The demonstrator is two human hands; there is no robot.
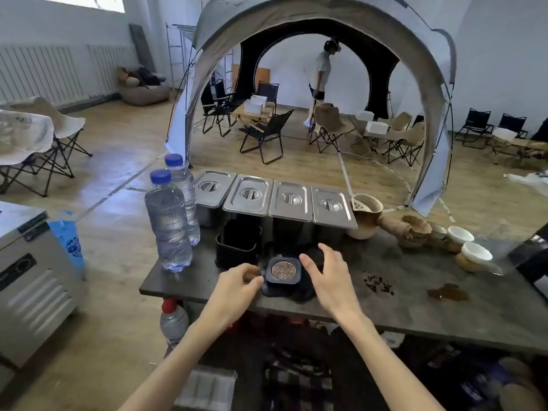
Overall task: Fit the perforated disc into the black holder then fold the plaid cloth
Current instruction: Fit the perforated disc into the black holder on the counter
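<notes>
Head view: perforated disc [283,269] sits in black holder [283,271], between my hands. Left hand [237,281] fingers curled, touching its edge; right hand [324,272] fingers spread, empty.

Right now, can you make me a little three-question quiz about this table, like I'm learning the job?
1. True or false: the patterned disc sits in the black holder.
2. How many metal lids are in the row behind it?
3. Which hand is open with spread fingers: the left hand or the right hand?

Key: 1 true. 2 four. 3 the right hand.
</notes>
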